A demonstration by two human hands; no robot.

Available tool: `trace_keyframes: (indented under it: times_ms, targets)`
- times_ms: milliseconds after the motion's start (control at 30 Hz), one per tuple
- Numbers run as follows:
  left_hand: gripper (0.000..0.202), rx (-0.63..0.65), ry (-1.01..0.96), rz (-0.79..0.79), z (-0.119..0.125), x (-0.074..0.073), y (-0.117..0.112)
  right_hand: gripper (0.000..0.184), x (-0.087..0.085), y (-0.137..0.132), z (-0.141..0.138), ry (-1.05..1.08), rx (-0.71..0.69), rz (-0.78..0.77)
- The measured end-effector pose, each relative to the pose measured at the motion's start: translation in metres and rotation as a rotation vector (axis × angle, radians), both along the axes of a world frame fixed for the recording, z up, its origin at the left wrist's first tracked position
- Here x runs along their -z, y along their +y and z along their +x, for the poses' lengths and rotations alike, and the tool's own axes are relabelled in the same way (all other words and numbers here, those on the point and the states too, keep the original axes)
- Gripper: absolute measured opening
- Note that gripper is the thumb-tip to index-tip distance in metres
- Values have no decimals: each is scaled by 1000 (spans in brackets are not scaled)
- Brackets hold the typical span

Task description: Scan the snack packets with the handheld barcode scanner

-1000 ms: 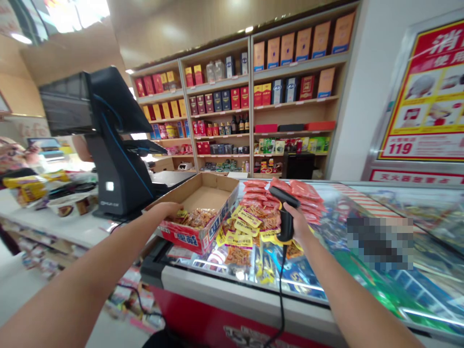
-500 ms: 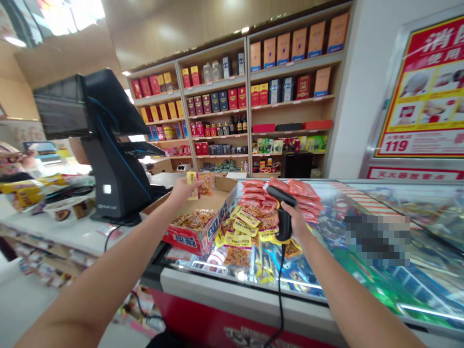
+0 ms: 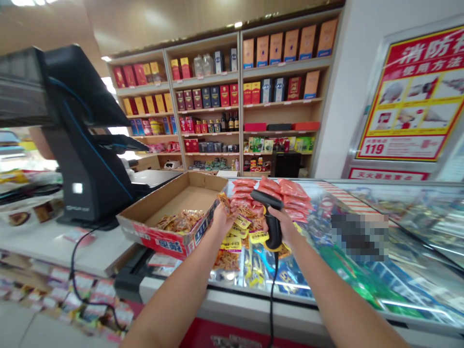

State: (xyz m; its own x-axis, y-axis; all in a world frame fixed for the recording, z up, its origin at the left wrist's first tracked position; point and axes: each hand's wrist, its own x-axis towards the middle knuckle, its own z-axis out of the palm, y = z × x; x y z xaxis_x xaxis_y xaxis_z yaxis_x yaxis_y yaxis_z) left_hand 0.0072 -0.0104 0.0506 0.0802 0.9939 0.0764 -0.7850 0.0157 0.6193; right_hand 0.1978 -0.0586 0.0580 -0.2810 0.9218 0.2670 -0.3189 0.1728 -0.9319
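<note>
My left hand (image 3: 222,218) is closed on a small snack packet (image 3: 224,201), held up just left of the scanner's head. My right hand (image 3: 284,227) grips a black corded barcode scanner (image 3: 270,217) above a pile of yellow-labelled snack packets (image 3: 246,228) lying on the glass freezer lid (image 3: 398,232). An open cardboard box (image 3: 174,220) with more snack packets in its near end sits to the left of my left hand. Red packets (image 3: 275,191) are stacked behind the scanner.
A black checkout terminal (image 3: 78,140) stands on the white counter (image 3: 54,239) at the left, its cable hanging down. Wooden shelves (image 3: 224,101) of boxed goods and bottles fill the back wall. A red and yellow poster (image 3: 413,96) hangs at the right.
My left hand lifted a packet out of the box and carried it right, up beside the scanner. The view shifted left and closer to the counter.
</note>
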Motion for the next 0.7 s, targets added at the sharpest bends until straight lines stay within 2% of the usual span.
trace_keyframes:
  times_ms: [100, 167, 233, 333, 467, 700]
  targets:
    - [15, 312, -65, -109, -17, 4, 0, 34, -1, -3, -2, -31, -34, 20]
    - [20, 435, -82, -191, -27, 6, -1, 31, -1, -7, -5, -60, -78, 57]
    - [21, 506, -92, -255, -32, 6, -2, 29, 0, -11, -8, -103, -125, 82]
    - [20, 524, -125, -320, -34, 3, -4, 28, 0, -15, -11, -166, -155, 98]
    - [19, 467, -156, -378, -34, 1, -3, 29, -3, -19, -12, -192, -180, 91]
    - [22, 443, -152, -376, -36, 11, 7, 30, -4, -22, -14, -199, -206, 85]
